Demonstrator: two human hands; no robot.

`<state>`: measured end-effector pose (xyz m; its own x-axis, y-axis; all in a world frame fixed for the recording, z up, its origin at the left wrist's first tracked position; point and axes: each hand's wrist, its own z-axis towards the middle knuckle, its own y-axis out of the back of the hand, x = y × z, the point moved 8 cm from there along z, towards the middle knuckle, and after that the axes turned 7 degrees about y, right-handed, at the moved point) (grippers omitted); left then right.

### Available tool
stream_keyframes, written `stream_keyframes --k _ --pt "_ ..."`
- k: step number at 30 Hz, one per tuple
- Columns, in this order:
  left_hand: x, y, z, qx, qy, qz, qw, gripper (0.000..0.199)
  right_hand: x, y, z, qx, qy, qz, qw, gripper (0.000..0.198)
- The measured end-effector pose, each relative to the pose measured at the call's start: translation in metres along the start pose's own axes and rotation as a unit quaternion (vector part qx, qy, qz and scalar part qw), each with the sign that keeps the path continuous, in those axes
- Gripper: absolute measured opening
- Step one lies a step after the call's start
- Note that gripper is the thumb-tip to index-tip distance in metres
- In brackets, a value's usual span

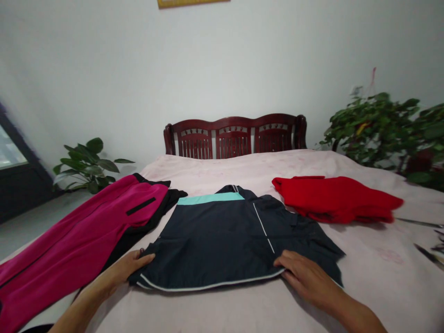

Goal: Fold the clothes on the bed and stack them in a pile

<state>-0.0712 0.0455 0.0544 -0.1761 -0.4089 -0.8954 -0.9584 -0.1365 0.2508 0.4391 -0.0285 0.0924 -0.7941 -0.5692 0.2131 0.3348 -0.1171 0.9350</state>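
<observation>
A dark navy jacket point(211, 243) with a turquoise band and white piping lies partly folded on the pink bedspread point(222, 310). At its near left corner, my left hand point(130, 266) pinches the fabric between thumb and fingers. My right hand point(301, 275) grips the white-piped near edge, right of the middle, with the fingertips over the cloth. Beyond my right hand, dark folds of the same garment spread to the right. A magenta garment point(86, 229) with black parts lies left of the jacket, close to my left forearm.
Folded red cloth point(340, 199) sits at the right, touching the jacket's far right side. A carved wooden backrest point(234, 136) stands against the wall behind the bedspread. Leafy plants stand at the left point(88, 164) and right point(381, 125). Thin blurred objects point(430, 254) lie at the right edge.
</observation>
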Motion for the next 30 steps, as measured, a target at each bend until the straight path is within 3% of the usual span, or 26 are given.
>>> stream_keyframes --k 2,4,6,7,9,11,14,16,18,23,26,30 --pt "-0.005 0.001 0.001 -0.012 -0.018 0.138 0.990 0.039 0.002 0.007 0.004 0.050 -0.029 0.059 0.997 0.026" --pt "-0.027 -0.002 -0.002 -0.082 -0.074 0.248 0.962 0.040 0.010 0.016 0.019 0.060 -0.039 0.085 0.994 0.029" --pt "-0.059 -0.024 -0.012 -0.143 -0.168 0.265 0.939 0.046 0.026 0.020 0.045 0.041 -0.026 0.077 0.996 0.040" --pt "-0.073 -0.045 -0.018 -0.138 -0.219 0.242 0.935 0.047 0.036 0.018 0.060 0.034 -0.014 0.065 0.997 0.045" --pt "-0.091 -0.097 -0.028 -0.065 -0.304 0.159 0.937 0.048 0.058 0.000 0.087 0.047 0.018 0.040 0.998 0.054" --pt "-0.093 -0.151 -0.032 0.030 -0.341 0.132 0.930 0.050 0.075 -0.026 0.106 0.072 0.043 0.024 0.996 0.061" --pt "-0.077 -0.198 -0.025 0.089 -0.357 0.239 0.898 0.052 0.078 -0.058 0.112 0.094 0.062 0.012 0.994 0.065" --pt "-0.062 -0.198 -0.012 0.074 -0.350 0.337 0.871 0.051 0.064 -0.066 0.102 0.098 0.056 -0.001 0.994 0.065" --pt "-0.053 -0.182 0.005 0.041 -0.335 0.405 0.850 0.052 0.039 -0.064 0.087 0.091 0.037 -0.022 0.995 0.064" --pt "-0.049 -0.144 0.038 -0.045 -0.310 0.478 0.821 0.056 -0.027 -0.040 0.056 0.068 -0.008 -0.071 0.995 0.059" --pt "-0.049 -0.144 0.046 -0.084 -0.302 0.502 0.806 0.057 -0.052 -0.020 0.067 0.072 -0.040 -0.078 0.994 0.045" --pt "-0.053 -0.151 0.047 -0.110 -0.290 0.544 0.780 0.057 -0.087 0.017 0.116 0.028 -0.142 -0.099 0.985 0.044"
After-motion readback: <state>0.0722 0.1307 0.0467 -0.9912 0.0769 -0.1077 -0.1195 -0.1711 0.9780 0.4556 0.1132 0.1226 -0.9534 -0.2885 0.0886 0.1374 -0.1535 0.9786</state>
